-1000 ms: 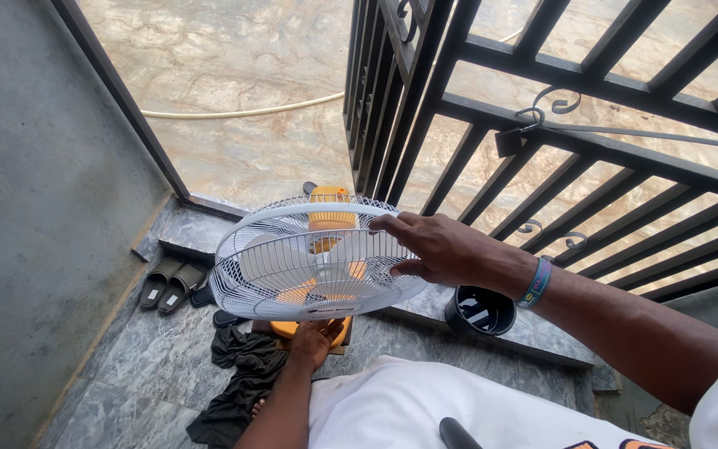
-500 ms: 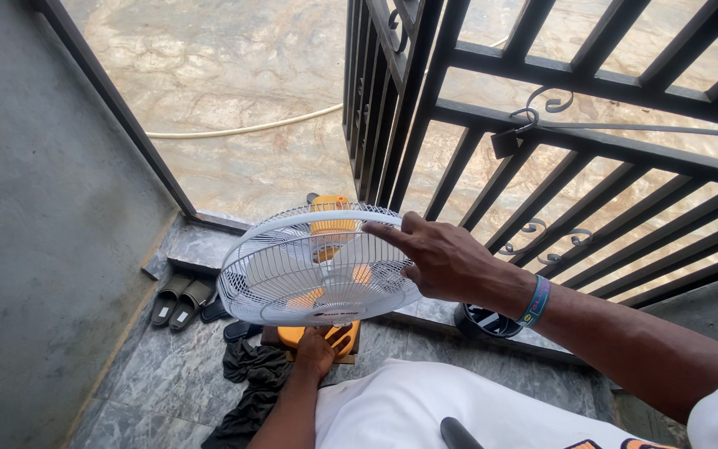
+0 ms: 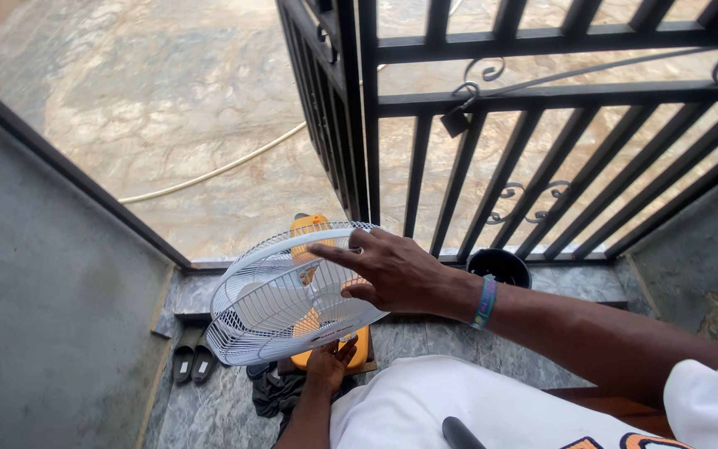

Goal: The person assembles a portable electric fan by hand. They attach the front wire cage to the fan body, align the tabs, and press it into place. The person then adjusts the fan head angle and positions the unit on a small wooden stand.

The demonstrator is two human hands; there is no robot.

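R hand (image 3: 396, 270) lies flat on the white fan guard (image 3: 280, 295), fingers spread & pressing, not gripping, to steady it on the orange fan body (image 3: 357, 349), while L hand (image 3: 330, 366) cups the base from below, by the black gate (image 3: 492, 125).

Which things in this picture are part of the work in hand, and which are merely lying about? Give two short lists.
In hand:
white wire fan guard, under the right hand
orange fan body behind it
left hand at the fan's orange base

Lying about:
black sandals
dark cloth
black round container
hose
black iron gate
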